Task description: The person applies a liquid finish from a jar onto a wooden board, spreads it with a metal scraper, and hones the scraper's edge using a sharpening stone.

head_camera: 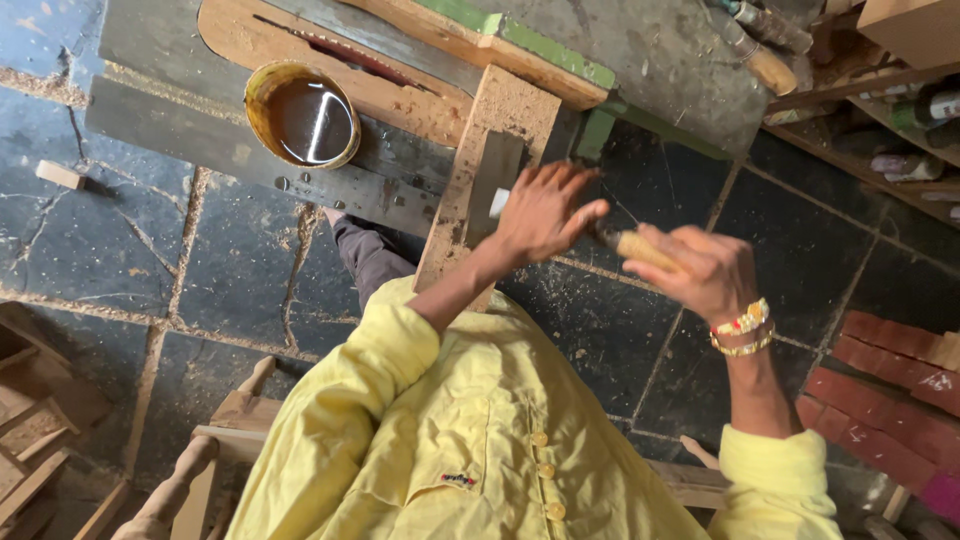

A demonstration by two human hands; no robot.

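The person in the yellow shirt (470, 440) bends over a dark stone floor (200, 250) strewn with sawdust; the left hand (545, 210) is spread open with fingers loose, resting against the end of an upright wooden board (480, 185), and something small and pale shows under the palm, though I cannot make out what it is; the right hand (700, 270), bangles at the wrist, is clenched round the pale wooden handle of a tool (640, 248), whose working end points toward the left hand and is too blurred to identify, perhaps a brush or chisel; the board leans against a grey workbench (230, 140) just ahead of both hands; on that bench, well to the left of the hands, stands an open round tin (303, 115) of dark brown liquid; a green-edged plank (530, 45) lies across the bench top; red bricks (890, 390) are stacked at the right, and wooden offcuts (40, 420) lie at the lower left.
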